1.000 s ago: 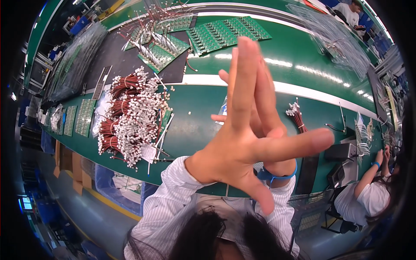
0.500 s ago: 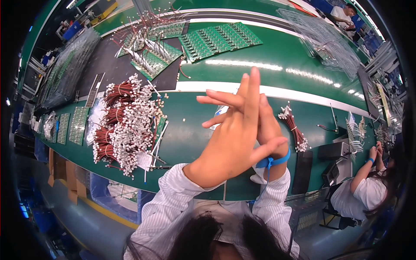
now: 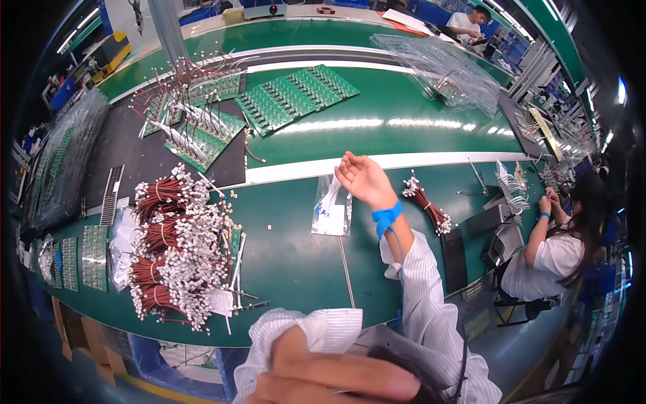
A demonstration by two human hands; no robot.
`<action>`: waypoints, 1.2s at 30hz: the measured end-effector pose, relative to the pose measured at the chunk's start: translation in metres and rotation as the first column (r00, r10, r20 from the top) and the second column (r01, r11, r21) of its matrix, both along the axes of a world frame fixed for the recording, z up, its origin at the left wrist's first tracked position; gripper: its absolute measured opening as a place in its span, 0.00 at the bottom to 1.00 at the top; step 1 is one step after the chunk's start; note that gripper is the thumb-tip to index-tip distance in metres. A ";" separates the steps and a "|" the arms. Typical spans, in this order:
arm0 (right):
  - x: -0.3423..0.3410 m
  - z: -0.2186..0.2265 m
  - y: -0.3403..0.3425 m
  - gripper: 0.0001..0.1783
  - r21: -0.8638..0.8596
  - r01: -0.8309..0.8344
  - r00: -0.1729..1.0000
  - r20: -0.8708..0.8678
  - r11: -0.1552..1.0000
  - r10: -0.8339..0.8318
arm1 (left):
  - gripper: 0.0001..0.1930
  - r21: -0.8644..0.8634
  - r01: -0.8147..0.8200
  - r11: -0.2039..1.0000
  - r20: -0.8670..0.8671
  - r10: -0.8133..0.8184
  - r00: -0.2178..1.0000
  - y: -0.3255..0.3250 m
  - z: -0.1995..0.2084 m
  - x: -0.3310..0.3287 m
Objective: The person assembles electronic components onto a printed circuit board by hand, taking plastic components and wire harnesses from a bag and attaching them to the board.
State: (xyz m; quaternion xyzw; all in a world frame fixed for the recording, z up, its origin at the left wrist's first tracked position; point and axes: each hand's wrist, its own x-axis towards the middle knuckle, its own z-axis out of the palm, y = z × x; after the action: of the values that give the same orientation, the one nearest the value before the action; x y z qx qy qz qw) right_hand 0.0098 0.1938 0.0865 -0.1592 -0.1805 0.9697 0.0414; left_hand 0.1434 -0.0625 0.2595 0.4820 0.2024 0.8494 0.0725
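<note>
Head view: green bench (image 3: 303, 279), grey floor (image 3: 505, 350), co-worker (image 3: 548, 259); right fingers (image 3: 346, 170) half-curled, left fingers (image 3: 356, 374) blurred, state unclear.

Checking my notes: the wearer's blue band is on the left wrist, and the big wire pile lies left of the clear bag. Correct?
Wrong wrist: in the head view, the blue band is at the wrist of the right hand. The big wire pile does lie left of the clear bag.

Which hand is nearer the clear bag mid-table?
Right. The right hand overlaps the bag in view at its upper right corner, contact unclear; the left hand is well below in the picture, near the camera.
</note>
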 end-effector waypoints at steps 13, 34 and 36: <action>-0.152 -0.018 -0.047 0.14 0.520 -0.101 0.960 0.274 0.848 -0.054 | 0.15 0.303 -0.087 0.949 0.795 -0.201 0.572 -0.048 0.036 0.002; -0.199 -0.034 -0.063 0.05 0.567 -0.041 0.903 0.373 0.823 -0.211 | 0.02 0.469 -0.818 0.333 0.883 -0.163 0.440 -0.056 0.016 -0.049; -0.202 -0.037 -0.061 0.04 0.537 -0.045 0.912 0.366 0.842 -0.184 | 0.03 0.462 -0.837 0.292 0.885 -0.209 0.416 -0.058 0.019 -0.049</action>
State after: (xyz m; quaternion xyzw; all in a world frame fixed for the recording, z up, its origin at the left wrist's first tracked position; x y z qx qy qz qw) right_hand -0.1920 0.1326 0.0494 -0.3443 -0.4416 0.8245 0.0819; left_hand 0.0949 -0.1207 0.2789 -0.1096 -0.2481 0.9061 -0.3248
